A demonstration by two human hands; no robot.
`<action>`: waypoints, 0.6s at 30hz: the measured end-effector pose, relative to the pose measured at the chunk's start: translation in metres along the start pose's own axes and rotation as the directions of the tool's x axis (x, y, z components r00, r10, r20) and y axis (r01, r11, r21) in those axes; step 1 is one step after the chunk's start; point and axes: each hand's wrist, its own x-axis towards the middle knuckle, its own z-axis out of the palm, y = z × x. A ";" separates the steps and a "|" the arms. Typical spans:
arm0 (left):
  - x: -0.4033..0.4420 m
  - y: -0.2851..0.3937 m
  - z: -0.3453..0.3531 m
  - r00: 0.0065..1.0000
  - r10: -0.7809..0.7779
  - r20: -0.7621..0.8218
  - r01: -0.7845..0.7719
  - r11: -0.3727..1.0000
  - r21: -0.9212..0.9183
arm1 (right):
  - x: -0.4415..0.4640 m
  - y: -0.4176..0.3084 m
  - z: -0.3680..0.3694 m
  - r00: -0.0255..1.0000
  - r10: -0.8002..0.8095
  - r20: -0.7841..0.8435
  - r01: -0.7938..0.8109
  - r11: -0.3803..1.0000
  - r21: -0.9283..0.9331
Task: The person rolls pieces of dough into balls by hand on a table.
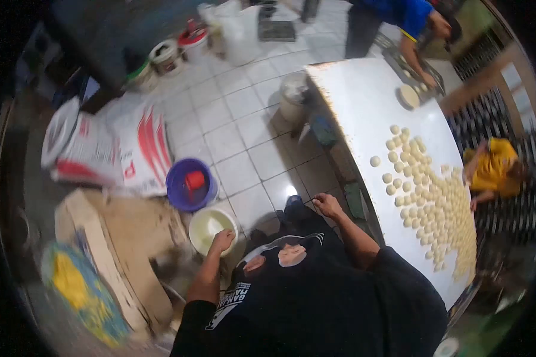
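Floor, pale tiles. Nine o'clock: two white sacks printed red; purple bucket, a red dipper inside. Eight o'clock: brown cardboard; beyond it, one blue-and-yellow bag. Eleven o'clock: green-rimmed pail, white pail and red-topped pail, in a row. Twelve o'clock: dark crate, flat on the tiles. One o'clock: person in blue, bent forward. Three o'clock: person in yellow.

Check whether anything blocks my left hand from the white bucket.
Nothing visible does. The left hand overlaps the right side of the white bucket in this view; whether it touches the rim is unclear. The purple tub sits on the bucket's far side, outside the gap.
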 end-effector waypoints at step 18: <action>0.341 0.370 -0.253 0.930 0.366 0.031 -0.367 0.930 0.020 | 0.306 -0.025 -0.202 0.702 0.226 -0.676 -0.338 0.940 -0.037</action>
